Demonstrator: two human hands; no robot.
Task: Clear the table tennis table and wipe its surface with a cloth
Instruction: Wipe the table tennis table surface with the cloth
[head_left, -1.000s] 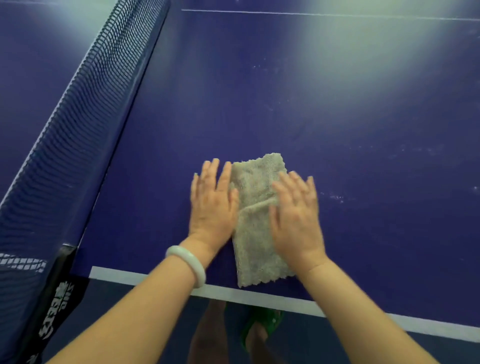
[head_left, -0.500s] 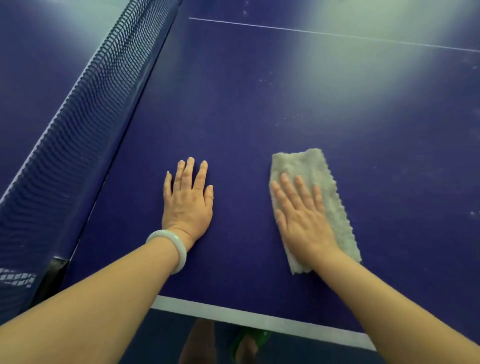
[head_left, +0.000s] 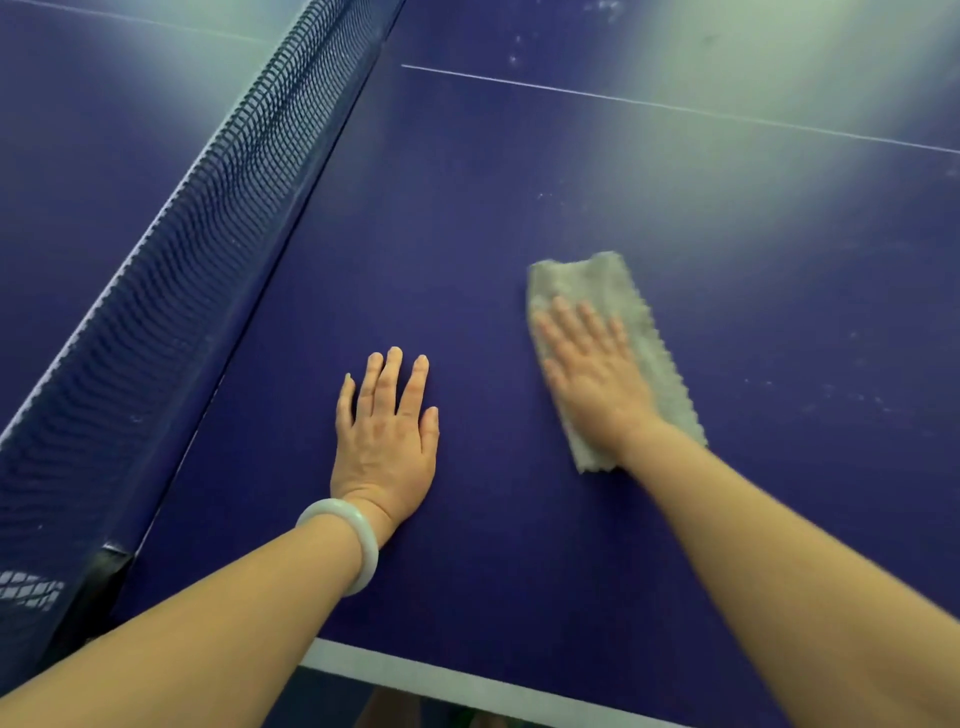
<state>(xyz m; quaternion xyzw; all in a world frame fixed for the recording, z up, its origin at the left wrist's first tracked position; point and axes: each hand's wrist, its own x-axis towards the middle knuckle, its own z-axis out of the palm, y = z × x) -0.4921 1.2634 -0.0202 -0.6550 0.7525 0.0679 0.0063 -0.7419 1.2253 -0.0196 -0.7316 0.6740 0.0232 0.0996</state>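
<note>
I see the right hand (head_left: 592, 379) pressing flat, fingers straight, on the grey cloth (head_left: 644, 332); the left hand (head_left: 387, 441) lies flat with fingers spread on the blue table tennis table (head_left: 519, 218), near the net (head_left: 208, 218).

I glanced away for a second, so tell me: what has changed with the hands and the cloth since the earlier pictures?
The left hand came off the cloth and now rests flat on the bare table. The right hand alone slid the cloth rightward, away from the net and farther from the near edge. Unchanged: the right hand presses flat on the folded cloth.
</note>
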